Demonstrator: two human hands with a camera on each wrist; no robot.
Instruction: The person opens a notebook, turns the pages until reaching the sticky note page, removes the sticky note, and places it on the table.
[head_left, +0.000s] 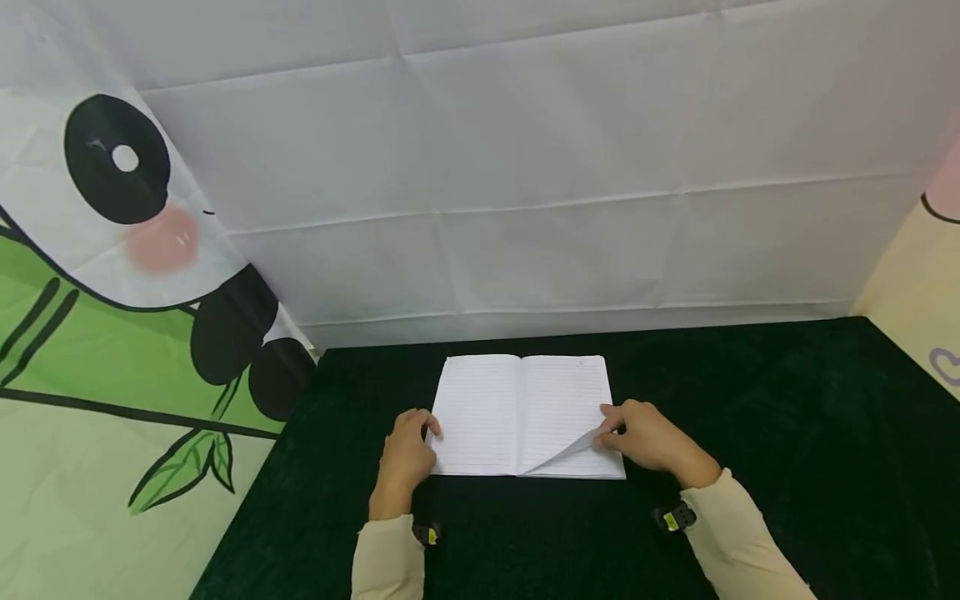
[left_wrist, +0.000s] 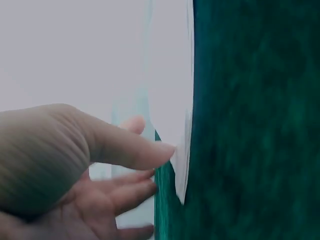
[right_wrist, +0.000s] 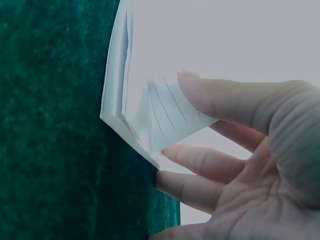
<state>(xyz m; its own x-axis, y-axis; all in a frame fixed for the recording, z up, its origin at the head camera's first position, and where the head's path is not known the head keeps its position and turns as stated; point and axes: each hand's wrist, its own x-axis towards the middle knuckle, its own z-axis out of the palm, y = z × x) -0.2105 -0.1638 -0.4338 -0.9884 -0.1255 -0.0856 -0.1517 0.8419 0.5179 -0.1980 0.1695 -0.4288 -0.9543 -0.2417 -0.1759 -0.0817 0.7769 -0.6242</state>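
An open lined notebook (head_left: 477,412) lies flat on the dark green cloth, its spine running away from me. My right hand (head_left: 652,437) pinches the lower outer corner of a right-hand page (head_left: 576,447) between thumb and fingers, and that corner is lifted and bent. In the right wrist view, the raised page (right_wrist: 167,107) shows ruled lines under the thumb, with more pages stacked below it. My left hand (head_left: 407,454) rests at the notebook's left edge. The left wrist view shows its thumb (left_wrist: 150,154) touching the lower left corner, the other fingers loosely bent.
Dark green cloth (head_left: 787,417) covers the table around the notebook. A pale creased sheet (head_left: 525,167) hangs behind the table. Cartoon-printed cloth (head_left: 210,500) hangs at the left, and a yellowish panel (head_left: 911,308) stands at the right. Each wrist carries a small black device (head_left: 675,517).
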